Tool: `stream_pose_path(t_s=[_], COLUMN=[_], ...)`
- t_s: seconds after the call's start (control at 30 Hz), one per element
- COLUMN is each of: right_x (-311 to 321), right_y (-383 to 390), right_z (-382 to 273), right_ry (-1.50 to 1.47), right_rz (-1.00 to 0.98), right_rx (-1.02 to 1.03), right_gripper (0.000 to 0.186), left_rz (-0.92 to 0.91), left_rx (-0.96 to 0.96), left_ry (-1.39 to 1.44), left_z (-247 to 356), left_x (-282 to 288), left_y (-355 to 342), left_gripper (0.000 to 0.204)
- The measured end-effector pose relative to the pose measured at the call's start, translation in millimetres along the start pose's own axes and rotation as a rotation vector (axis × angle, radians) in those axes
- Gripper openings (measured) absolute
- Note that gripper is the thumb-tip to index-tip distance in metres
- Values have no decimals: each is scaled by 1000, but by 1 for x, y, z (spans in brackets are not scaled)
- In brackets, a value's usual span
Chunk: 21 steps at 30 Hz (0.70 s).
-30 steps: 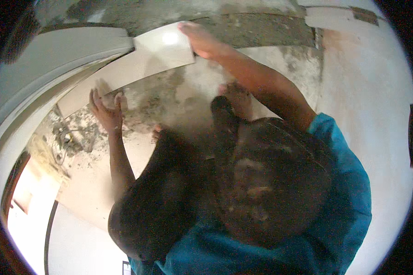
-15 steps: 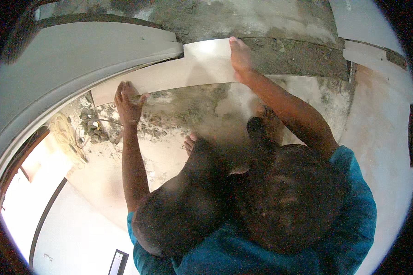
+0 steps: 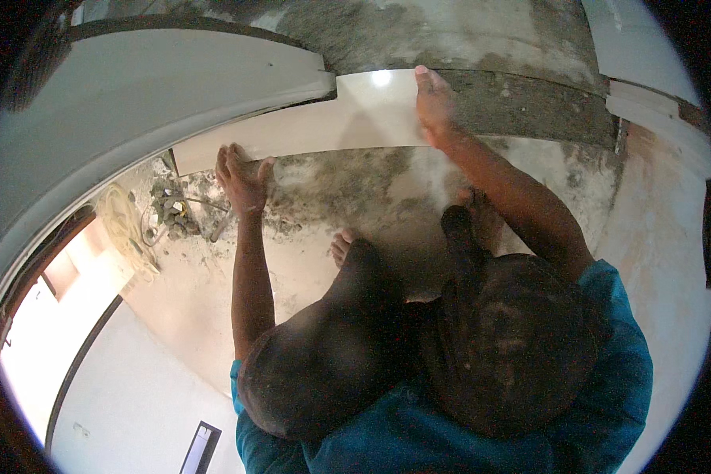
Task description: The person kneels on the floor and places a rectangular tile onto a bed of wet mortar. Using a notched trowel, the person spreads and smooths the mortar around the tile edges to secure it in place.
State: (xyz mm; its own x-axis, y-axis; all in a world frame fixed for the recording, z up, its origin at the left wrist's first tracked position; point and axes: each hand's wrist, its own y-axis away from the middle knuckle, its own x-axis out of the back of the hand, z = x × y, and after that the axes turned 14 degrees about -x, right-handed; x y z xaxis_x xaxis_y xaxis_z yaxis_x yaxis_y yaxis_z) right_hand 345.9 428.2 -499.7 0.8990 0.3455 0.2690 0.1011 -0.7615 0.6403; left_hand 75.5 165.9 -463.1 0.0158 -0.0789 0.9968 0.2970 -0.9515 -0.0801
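Support for the long pale panel (image 3: 308,130) comes from both ends. The left hand (image 3: 242,180) is open, its fingers spread at the lower edge near the left end and its thumb standing apart; the right hand (image 3: 434,110) lies along the right end with a fingertip at the upper corner. Whether its fingers curl behind in a grip, I cannot tell. The panel spans the upper middle of the view, its left stretch beside the curved grey ledge (image 3: 205,75), its right end next to a dark, rough strip (image 3: 529,103).

Even pressure from both hands seems wisest, since a piece this long could tip or flex if one end is pushed alone. The ledge's blunt corner calls for care: the panel's edge sits close to it and might chip. The cement surface (image 3: 450,35) above gives a line for judging the upper edge. Loose rubble (image 3: 178,217) near the left hand is best kept from under the lower edge.
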Motion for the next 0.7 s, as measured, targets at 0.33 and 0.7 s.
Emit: stream_pose_path(t_s=[0.33,0.7], right_x=[6,15], right_y=[7,1], right_z=[-18,-16], right_ry=[-60,-146], right_rz=[-35,-144], right_rx=[-167,-138], right_gripper=[46,42], left_rz=[88,7], left_rx=[330,516], left_ry=[50,208], left_z=[27,42], left_x=[-6,-4], left_y=[12,13], left_gripper=[103,113])
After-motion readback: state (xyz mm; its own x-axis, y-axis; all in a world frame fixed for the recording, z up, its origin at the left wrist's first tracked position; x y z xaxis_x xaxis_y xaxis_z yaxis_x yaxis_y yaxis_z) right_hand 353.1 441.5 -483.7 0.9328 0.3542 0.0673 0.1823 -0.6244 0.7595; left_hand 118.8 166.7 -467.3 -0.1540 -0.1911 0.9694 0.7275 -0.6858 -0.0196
